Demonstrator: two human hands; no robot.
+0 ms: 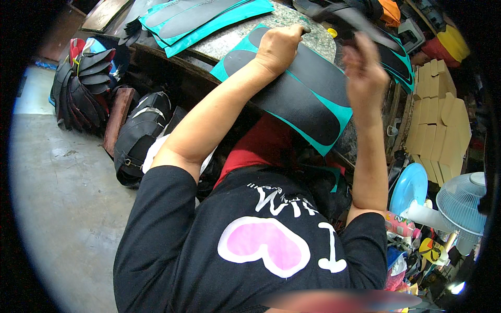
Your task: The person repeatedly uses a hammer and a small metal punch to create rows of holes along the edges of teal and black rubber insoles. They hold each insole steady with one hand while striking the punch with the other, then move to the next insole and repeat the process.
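**Cutting soles from a teal-backed sheet**

The left hand (280, 46) is fisted around what looks like a knife handle, pressing down on the black-and-teal rubber sheet (308, 99), which overhangs the stone slab (229, 36)'s near edge. The right hand (364, 73), blurred, pinches a cut black strip (355, 23), lifting it clear. Cardboard stacks (436, 120) crowd the right side.

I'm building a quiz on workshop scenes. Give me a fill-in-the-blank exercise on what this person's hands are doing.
1. The left hand presses on a sheet that is black with ____ edging.
2. The right hand lifts a dark strip, blurred, ____ the worktop.
3. A stack of tan ____ pieces stands to the person's right.
4. The white ____ sits at lower right.

Missing words: teal; above; cardboard; fan
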